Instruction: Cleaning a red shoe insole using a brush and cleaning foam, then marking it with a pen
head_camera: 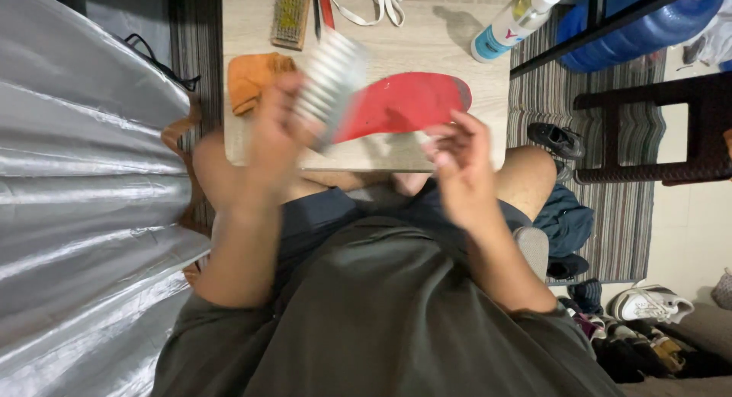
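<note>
My left hand (276,126) grips a grey ribbed shoe (333,78), sole toward me, blurred by motion, raised over the small wooden table (450,46). A red insole (404,103) reaches from beside the shoe toward the right. My right hand (460,157) is at the table's near edge just below the insole, fingers curled; whether it pinches the insole's edge I cannot tell.
On the table lie an orange cloth (252,77), a wooden brush (291,16), a red-handled tool (324,4), white laces (381,2) and a white spray bottle (511,23). Silver sheeting (84,199) fills the left. Shoes (652,304) and a dark stool (656,130) stand at right.
</note>
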